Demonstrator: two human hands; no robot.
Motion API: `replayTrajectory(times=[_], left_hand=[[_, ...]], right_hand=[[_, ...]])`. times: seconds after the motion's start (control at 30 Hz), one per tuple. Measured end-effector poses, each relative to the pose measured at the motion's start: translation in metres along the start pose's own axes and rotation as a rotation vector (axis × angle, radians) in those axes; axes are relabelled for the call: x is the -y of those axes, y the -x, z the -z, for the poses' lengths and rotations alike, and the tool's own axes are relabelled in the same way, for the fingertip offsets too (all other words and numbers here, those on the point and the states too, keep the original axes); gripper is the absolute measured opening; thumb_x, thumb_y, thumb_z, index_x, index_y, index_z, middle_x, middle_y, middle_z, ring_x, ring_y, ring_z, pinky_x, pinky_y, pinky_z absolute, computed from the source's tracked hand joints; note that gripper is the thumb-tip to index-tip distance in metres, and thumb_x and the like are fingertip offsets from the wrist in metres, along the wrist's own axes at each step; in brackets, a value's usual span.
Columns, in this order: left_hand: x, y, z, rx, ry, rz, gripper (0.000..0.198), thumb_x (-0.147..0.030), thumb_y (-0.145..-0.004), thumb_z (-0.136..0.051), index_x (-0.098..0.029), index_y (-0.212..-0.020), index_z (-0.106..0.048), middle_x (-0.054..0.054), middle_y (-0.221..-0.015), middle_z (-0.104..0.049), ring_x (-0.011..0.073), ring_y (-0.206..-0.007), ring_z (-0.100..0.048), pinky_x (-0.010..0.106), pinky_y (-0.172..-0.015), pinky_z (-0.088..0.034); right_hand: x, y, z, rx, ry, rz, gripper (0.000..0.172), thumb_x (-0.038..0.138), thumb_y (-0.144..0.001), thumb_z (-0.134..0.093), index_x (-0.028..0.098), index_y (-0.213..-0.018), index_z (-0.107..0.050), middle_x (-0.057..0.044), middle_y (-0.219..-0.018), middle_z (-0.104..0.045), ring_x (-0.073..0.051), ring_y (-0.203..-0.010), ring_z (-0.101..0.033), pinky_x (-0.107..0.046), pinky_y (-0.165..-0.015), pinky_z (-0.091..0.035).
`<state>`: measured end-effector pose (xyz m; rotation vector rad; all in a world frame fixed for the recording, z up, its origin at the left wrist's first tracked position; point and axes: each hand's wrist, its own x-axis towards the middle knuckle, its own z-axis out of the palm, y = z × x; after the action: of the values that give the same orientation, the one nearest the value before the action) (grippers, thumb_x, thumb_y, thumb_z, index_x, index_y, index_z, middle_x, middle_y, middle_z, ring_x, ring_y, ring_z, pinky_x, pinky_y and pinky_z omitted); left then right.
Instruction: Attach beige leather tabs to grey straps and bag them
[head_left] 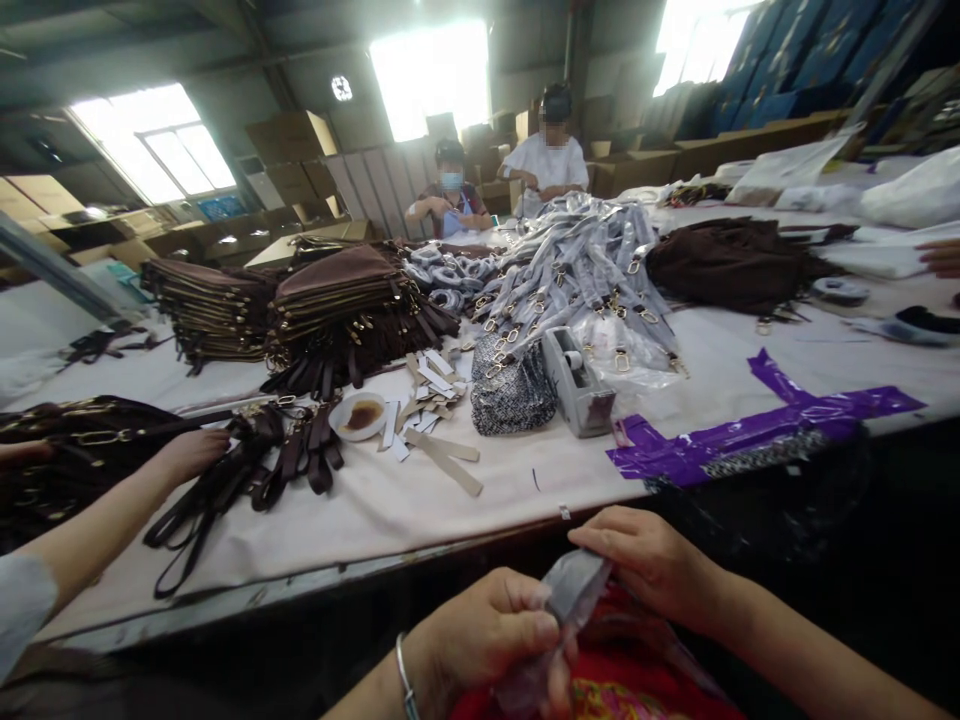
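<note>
In front of my body, below the table edge, a grey strap in a clear plastic sleeve point(579, 585) runs between my two hands. My left hand point(499, 630), with a bangle on its wrist, is closed round the lower part. The fingers of my right hand point(649, 560) pinch its upper end. On the table, a large heap of similar wrapped straps point(577, 250) with gold clasps lies ahead. A tape dispenser point(581, 385) stands in front of the heap, beside a black-and-white patterned pouch point(514, 385).
Brown bags point(337, 280) are stacked at left, near paper strips point(435, 390) and a small white dish point(358, 415). Purple tape point(750, 430) covers the right table edge. A co-worker's arm point(135, 500) reaches in from the left. Two people work across the table.
</note>
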<state>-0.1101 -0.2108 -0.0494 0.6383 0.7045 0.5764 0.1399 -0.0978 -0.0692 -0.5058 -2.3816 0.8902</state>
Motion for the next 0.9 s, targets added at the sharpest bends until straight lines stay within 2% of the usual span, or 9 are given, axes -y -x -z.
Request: replayTrajectory(times=[0.1,0.23,0.3,0.43,0.53,0.6,0.7,0.83,0.9], left_hand=[[0.003,-0.001,-0.011,-0.021,0.058,-0.086,0.046,-0.059,-0.079,-0.080,-0.015,-0.092,-0.074,0.006,-0.072,-0.075,0.0122,-0.051,-0.061,0.022,-0.051,-0.047],[-0.003,0.000,-0.023,-0.121,0.139,-0.280,0.038,-0.048,-0.084,-0.081,-0.013,-0.097,-0.074,0.012,-0.078,-0.079,0.0153,-0.061,-0.068,0.023,-0.060,-0.053],[-0.013,-0.003,-0.024,-0.285,0.234,-0.414,0.035,-0.044,-0.082,-0.083,-0.013,-0.098,-0.075,0.013,-0.081,-0.080,0.0187,-0.065,-0.072,0.028,-0.065,-0.057],[-0.041,-0.018,-0.010,-0.732,0.371,-0.748,0.034,-0.035,-0.077,-0.088,-0.015,-0.101,-0.075,0.012,-0.095,-0.081,0.0263,-0.089,-0.077,0.039,-0.085,-0.062],[-0.051,-0.029,0.009,-0.948,0.226,-0.956,0.028,-0.029,-0.081,-0.084,-0.016,-0.105,-0.076,0.011,-0.104,-0.081,0.0275,-0.104,-0.075,0.043,-0.102,-0.057],[-0.047,-0.032,0.021,-1.017,0.036,-1.011,0.024,-0.021,-0.083,-0.081,-0.017,-0.106,-0.078,0.011,-0.111,-0.080,0.0275,-0.114,-0.071,0.042,-0.112,-0.050],[-0.031,-0.030,0.039,-0.933,-0.305,-1.010,0.024,-0.010,-0.081,-0.078,-0.017,-0.104,-0.080,0.015,-0.117,-0.077,0.0302,-0.129,-0.063,0.044,-0.121,-0.041],[-0.003,-0.029,0.052,-0.647,-1.131,-1.064,0.037,-0.009,-0.092,-0.056,-0.015,-0.127,-0.068,0.019,-0.120,-0.074,0.0323,-0.133,-0.060,0.055,-0.113,-0.049],[0.009,-0.029,0.049,-0.529,-1.418,-1.013,0.044,-0.011,-0.095,-0.049,-0.013,-0.138,-0.057,0.022,-0.127,-0.070,0.0333,-0.131,-0.060,0.054,-0.108,-0.053]], right_hand=[[-0.006,-0.001,-0.020,-0.071,-0.027,-0.073,0.035,0.027,-0.106,-0.042,0.020,-0.121,-0.073,-0.011,-0.097,-0.076,-0.020,-0.085,-0.070,-0.031,-0.076,-0.056],[0.001,0.005,-0.048,0.033,-0.153,-0.280,0.049,0.044,-0.108,-0.039,0.018,-0.084,-0.074,-0.003,-0.072,-0.067,-0.016,-0.064,-0.061,-0.026,-0.063,-0.049],[0.008,0.012,-0.061,0.090,-0.203,-0.319,0.052,0.048,-0.107,-0.038,0.019,-0.082,-0.072,-0.002,-0.074,-0.068,-0.016,-0.066,-0.062,-0.026,-0.064,-0.047],[0.021,0.021,-0.073,0.206,-0.353,-0.365,0.055,0.056,-0.105,-0.038,0.017,-0.080,-0.068,-0.002,-0.073,-0.066,-0.016,-0.065,-0.061,-0.026,-0.065,-0.045],[0.034,0.018,-0.066,0.244,-0.618,-0.490,0.062,0.066,-0.100,-0.044,0.016,-0.066,-0.060,0.000,-0.058,-0.056,-0.012,-0.052,-0.050,-0.022,-0.051,-0.037],[0.043,0.014,-0.059,0.218,-0.775,-0.577,0.063,0.072,-0.094,-0.052,0.016,-0.063,-0.057,0.001,-0.052,-0.051,-0.010,-0.046,-0.044,-0.021,-0.044,-0.030],[0.053,0.009,-0.047,0.119,-0.975,-0.652,0.061,0.075,-0.087,-0.061,0.017,-0.071,-0.058,0.003,-0.048,-0.051,-0.007,-0.039,-0.037,-0.019,-0.039,-0.023],[0.057,0.006,-0.028,-0.033,-1.126,-0.680,0.055,0.069,-0.078,-0.076,0.017,-0.079,-0.058,0.008,-0.045,-0.048,-0.003,-0.036,-0.027,-0.017,-0.037,-0.019],[0.053,0.001,-0.013,-0.091,-1.117,-0.699,0.053,0.065,-0.074,-0.081,0.017,-0.081,-0.060,0.009,-0.048,-0.048,-0.003,-0.038,-0.027,-0.017,-0.039,-0.021]])
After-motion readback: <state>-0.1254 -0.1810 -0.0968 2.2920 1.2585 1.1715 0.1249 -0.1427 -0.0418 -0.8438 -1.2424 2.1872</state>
